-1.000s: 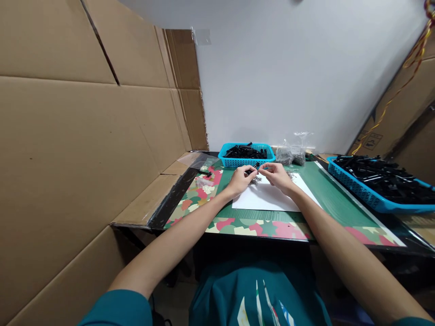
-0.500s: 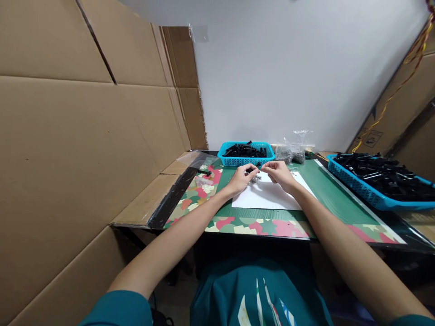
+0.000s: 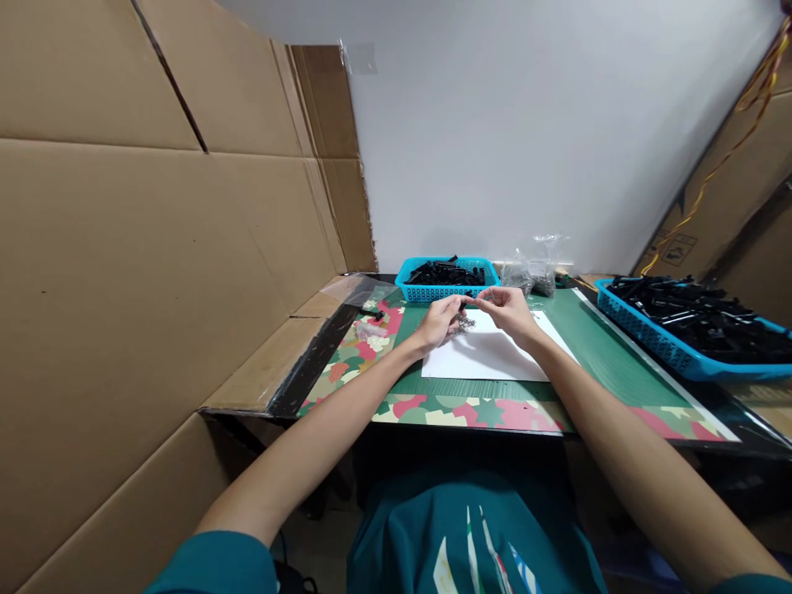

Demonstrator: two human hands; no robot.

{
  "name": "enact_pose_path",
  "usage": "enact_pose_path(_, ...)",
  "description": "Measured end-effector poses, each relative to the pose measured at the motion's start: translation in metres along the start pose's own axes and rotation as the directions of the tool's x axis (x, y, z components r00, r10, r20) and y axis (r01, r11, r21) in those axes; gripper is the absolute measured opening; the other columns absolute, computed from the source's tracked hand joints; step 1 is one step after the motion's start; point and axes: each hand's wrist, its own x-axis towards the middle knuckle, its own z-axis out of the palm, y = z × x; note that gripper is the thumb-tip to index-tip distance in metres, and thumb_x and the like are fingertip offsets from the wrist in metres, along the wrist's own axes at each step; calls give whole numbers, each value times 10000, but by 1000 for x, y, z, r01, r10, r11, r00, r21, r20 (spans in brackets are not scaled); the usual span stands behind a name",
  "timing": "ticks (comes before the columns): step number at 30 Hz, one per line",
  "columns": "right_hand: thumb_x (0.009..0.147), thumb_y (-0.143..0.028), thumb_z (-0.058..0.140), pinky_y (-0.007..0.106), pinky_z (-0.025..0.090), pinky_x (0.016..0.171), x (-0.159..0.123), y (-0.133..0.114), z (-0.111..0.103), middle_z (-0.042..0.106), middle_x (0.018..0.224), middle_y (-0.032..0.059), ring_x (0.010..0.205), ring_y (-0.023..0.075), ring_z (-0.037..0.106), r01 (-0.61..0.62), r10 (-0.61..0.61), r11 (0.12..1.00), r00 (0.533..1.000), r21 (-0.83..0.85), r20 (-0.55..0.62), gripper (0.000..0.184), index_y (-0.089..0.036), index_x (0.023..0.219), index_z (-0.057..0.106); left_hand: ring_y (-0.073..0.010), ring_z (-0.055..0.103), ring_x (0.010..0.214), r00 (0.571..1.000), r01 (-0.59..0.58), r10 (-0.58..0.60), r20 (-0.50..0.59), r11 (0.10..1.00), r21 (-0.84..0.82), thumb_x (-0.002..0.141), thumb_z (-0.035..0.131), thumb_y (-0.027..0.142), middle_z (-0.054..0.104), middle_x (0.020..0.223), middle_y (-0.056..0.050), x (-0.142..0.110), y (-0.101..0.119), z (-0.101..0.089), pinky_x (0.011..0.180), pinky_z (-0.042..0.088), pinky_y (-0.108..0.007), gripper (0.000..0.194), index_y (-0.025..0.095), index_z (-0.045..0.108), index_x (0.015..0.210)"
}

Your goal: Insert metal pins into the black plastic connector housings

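Note:
My left hand [image 3: 438, 322] is closed around a small black plastic part [image 3: 469, 299], most of which its fingers hide. Close against it, my right hand [image 3: 504, 312] pinches at the end of that part. Whatever lies between the right fingertips is too small to make out. Both hands are above a sheet of white paper [image 3: 483, 363]. A small heap of shiny metal pieces [image 3: 466, 324] lies on the paper beside the left fingers. Just behind the hands stands a blue basket [image 3: 433, 292] filled with black plastic parts [image 3: 442, 272].
At the right, a larger blue basket [image 3: 686, 363] is piled with black parts [image 3: 705, 318]. Clear bags of metal pieces [image 3: 535, 279] stand against the wall. A lone black part [image 3: 372, 314] and a plastic bag [image 3: 370, 331] lie left. Cardboard [image 3: 154, 272] walls the left side.
My right hand has moved slightly left and up until its fingertips meet the left hand's. The left fingers have shifted around the black part, leaving more of the metal heap in sight.

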Motion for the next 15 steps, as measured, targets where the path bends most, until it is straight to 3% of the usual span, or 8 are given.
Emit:
enact_pose_path(6, 809, -544, 787, 265, 191, 492, -2, -6, 1, 372, 533, -66, 503, 93, 276, 134, -135, 991, 990, -27, -36, 389, -170, 816, 682, -44, 394, 465, 997, -77, 76, -23, 992, -102, 857, 792, 617, 605, 827, 32, 2, 2, -2, 457, 254, -213, 689, 278, 475, 1366)
enact_pose_path(9, 867, -500, 732, 269, 194, 504, -6, -10, 3, 316, 544, -77, 512, 96, 244, 224, -231, 969, 971, -106, -56, 336, -174, 808, 679, -28, 384, 464, 996, -76, 69, -50, 983, -165, 799, 849, 625, 638, 871, 16, 2, 4, -3, 460, 250, -213, 815, 266, 460, 1418)
enact_pose_path(12, 907, -386, 668, 261, 243, 523, -11, -10, 7, 334, 547, -76, 513, 98, 271, 359, -392, 889, 917, -285, -69, 219, -180, 840, 704, -32, 411, 500, 997, -47, 34, -74, 982, -183, 737, 893, 630, 635, 880, -8, -1, 7, -2, 463, 241, -218, 890, 176, 559, 1426)
enact_pose_path(15, 915, -301, 633, 242, 292, 538, -16, -5, 10, 376, 537, -74, 500, 93, 309, 468, -555, 739, 831, -485, -45, 165, -190, 862, 743, -52, 399, 535, 997, -39, 29, -70, 988, -148, 726, 905, 617, 585, 769, 14, -5, 8, -2, 477, 260, -225, 892, 119, 646, 1419)
